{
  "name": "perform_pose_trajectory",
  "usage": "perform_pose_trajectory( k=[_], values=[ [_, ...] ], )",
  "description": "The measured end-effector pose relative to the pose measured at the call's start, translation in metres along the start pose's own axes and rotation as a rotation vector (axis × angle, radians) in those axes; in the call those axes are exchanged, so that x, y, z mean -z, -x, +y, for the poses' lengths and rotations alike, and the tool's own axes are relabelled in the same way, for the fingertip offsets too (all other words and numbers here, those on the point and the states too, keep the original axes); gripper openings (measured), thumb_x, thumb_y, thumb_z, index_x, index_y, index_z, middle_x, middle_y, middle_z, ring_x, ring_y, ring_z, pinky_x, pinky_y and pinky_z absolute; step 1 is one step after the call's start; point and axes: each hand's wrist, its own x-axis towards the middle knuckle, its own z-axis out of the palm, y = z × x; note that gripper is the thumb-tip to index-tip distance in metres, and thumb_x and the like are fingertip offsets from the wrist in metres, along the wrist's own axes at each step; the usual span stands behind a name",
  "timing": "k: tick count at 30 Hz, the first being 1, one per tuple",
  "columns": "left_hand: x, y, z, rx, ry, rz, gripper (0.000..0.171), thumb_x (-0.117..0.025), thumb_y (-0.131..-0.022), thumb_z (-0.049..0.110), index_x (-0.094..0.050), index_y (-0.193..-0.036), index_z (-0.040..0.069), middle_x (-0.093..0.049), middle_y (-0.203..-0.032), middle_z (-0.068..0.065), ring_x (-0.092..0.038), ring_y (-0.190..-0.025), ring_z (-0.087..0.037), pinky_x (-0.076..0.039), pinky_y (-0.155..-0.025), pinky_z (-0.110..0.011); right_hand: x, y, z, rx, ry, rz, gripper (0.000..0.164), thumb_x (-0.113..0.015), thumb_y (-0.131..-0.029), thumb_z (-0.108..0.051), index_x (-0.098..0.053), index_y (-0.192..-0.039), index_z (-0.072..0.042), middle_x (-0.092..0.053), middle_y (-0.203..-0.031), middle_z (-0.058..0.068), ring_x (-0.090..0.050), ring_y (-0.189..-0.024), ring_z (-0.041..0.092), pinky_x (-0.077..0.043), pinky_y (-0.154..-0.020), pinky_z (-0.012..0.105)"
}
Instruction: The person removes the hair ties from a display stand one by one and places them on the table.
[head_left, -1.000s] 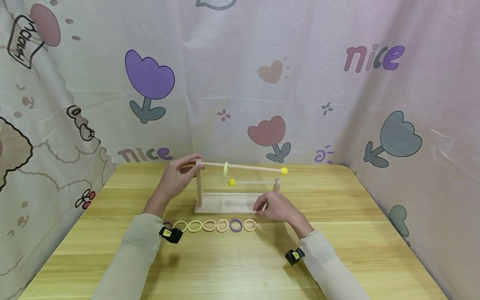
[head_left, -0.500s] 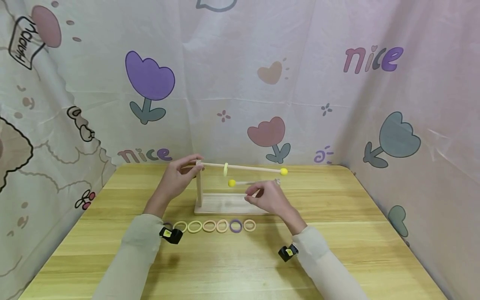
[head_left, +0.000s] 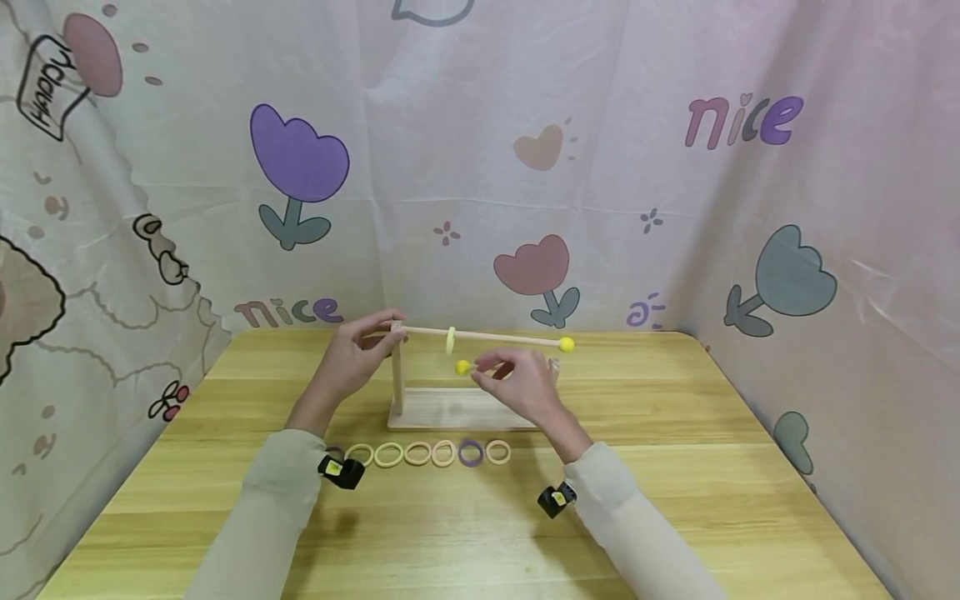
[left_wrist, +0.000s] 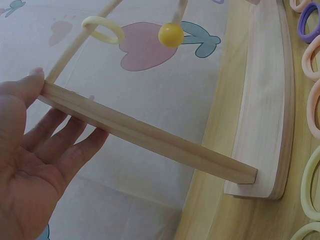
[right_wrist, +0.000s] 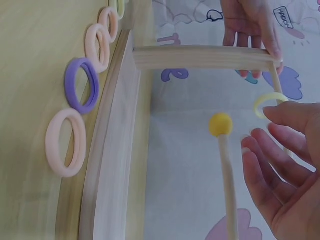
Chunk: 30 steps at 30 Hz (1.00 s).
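My left hand point(head_left: 358, 354) grips the top of the left post point(left_wrist: 145, 131) of a wooden stand, thumb on one side and fingers on the other. From that post an upper rod point(head_left: 510, 337) runs right to a yellow ball end point(head_left: 567, 344). A pale yellow ring point(head_left: 451, 340) hangs on this rod. My right hand point(head_left: 517, 383) is raised beside the lower rod point(right_wrist: 227, 185), near its yellow ball point(right_wrist: 220, 124). Its thumb and fingers are apart, with nothing between them. In the head view this hand hides most of the lower rod.
In front of the stand's base point(head_left: 457, 408) lies a row of several hair ties, among them a purple one point(head_left: 471, 453) and a peach one point(head_left: 498, 452). My left wrist partly covers the row's left end. A printed cloth point(head_left: 420, 167) hangs behind the table point(head_left: 450, 533).
My right hand has risen from the front of the stand's base and moved left, up to the lower rod's yellow ball. The left hand keeps its hold on the post.
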Motion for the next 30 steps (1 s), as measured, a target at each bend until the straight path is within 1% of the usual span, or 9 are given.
perform_pose_trajectory(
  k=[2, 3, 4, 6, 7, 10, 17, 22, 30],
  values=[
    [0.000, 0.000, 0.000, -0.001, 0.001, 0.000, 0.032, -0.066, -0.102, 0.029, -0.069, -0.129, 0.012, -0.072, -0.123, -0.014, -0.071, -0.109, -0.020, -0.057, -0.092, -0.014, -0.002, -0.002, -0.002, -0.005, -0.018, 0.013, 0.010, -0.084, -0.085, -0.017, -0.081, -0.093, -0.011, -0.081, -0.089, 0.004, -0.073, -0.070, 0.012, -0.061, -0.079, 0.045],
    [0.000, 0.000, 0.000, -0.001, 0.003, 0.000, 0.032, -0.067, -0.102, 0.028, -0.069, -0.129, 0.012, -0.072, -0.123, -0.014, -0.071, -0.109, -0.018, -0.057, -0.092, -0.014, -0.002, -0.002, -0.003, -0.004, -0.038, 0.014, 0.010, -0.083, -0.085, -0.015, -0.081, -0.093, -0.009, -0.081, -0.089, 0.005, -0.073, -0.070, 0.014, -0.062, -0.067, 0.036],
    [0.000, 0.000, 0.000, -0.001, 0.007, 0.000, 0.032, -0.067, -0.102, 0.028, -0.069, -0.129, 0.011, -0.071, -0.123, -0.014, -0.071, -0.107, -0.014, -0.057, -0.092, -0.014, -0.003, -0.003, -0.003, -0.001, -0.055, 0.015, 0.010, -0.083, -0.085, -0.014, -0.080, -0.093, -0.008, -0.081, -0.090, 0.007, -0.073, -0.070, 0.016, -0.060, -0.058, 0.030],
    [0.000, 0.000, -0.001, -0.004, 0.014, -0.001, 0.032, -0.067, -0.102, 0.027, -0.069, -0.129, 0.011, -0.071, -0.124, -0.015, -0.070, -0.105, -0.007, -0.057, -0.091, -0.013, -0.005, -0.004, -0.004, 0.007, -0.079, 0.023, 0.011, -0.083, -0.085, -0.011, -0.080, -0.094, -0.007, -0.081, -0.090, 0.009, -0.074, -0.070, 0.019, -0.057, -0.057, 0.020],
    [0.000, 0.000, -0.001, -0.006, 0.019, -0.001, 0.032, -0.067, -0.102, 0.026, -0.069, -0.129, 0.010, -0.071, -0.124, -0.015, -0.070, -0.103, -0.004, -0.057, -0.091, -0.013, -0.006, -0.005, -0.005, 0.015, -0.091, 0.028, 0.012, -0.083, -0.084, -0.010, -0.080, -0.095, -0.006, -0.081, -0.091, 0.010, -0.074, -0.070, 0.020, -0.056, -0.057, 0.017],
    [0.000, 0.000, -0.001, -0.008, 0.028, -0.004, 0.032, -0.067, -0.102, 0.026, -0.069, -0.129, 0.009, -0.070, -0.125, -0.017, -0.069, -0.102, 0.000, -0.057, -0.090, -0.013, -0.010, -0.007, -0.006, 0.035, -0.112, 0.048, 0.013, -0.084, -0.084, -0.008, -0.079, -0.096, -0.004, -0.080, -0.091, 0.011, -0.074, -0.070, 0.021, -0.057, -0.058, 0.017],
    [0.000, 0.001, -0.001, 0.008, 0.017, -0.003, 0.032, -0.067, -0.102, 0.029, -0.069, -0.129, 0.012, -0.070, -0.127, -0.014, -0.070, -0.104, -0.004, -0.058, -0.088, -0.014, -0.020, -0.012, -0.011, 0.076, -0.114, 0.116, 0.013, -0.084, -0.084, -0.008, -0.080, -0.095, -0.003, -0.080, -0.086, 0.011, -0.073, -0.066, 0.020, -0.058, -0.059, 0.019],
    [-0.001, 0.001, 0.001, -0.017, 0.023, 0.001, 0.031, -0.066, -0.102, 0.024, -0.068, -0.128, 0.009, -0.072, -0.120, -0.020, -0.071, -0.100, -0.003, -0.058, -0.087, -0.014, -0.028, -0.015, -0.014, 0.099, -0.117, 0.168, 0.013, -0.084, -0.084, -0.009, -0.081, -0.096, -0.004, -0.080, -0.085, 0.011, -0.074, -0.065, 0.021, -0.060, -0.060, 0.020],
    [0.000, 0.001, 0.003, -0.014, 0.017, -0.003, 0.030, -0.066, -0.102, 0.024, -0.069, -0.128, 0.009, -0.073, -0.118, -0.019, -0.071, -0.100, -0.002, -0.058, -0.088, -0.014, -0.038, -0.018, -0.018, 0.099, -0.102, 0.237, 0.016, -0.085, -0.083, -0.014, -0.082, -0.096, -0.006, -0.080, -0.080, 0.010, -0.074, -0.062, 0.023, -0.059, -0.058, 0.019]
  ],
)
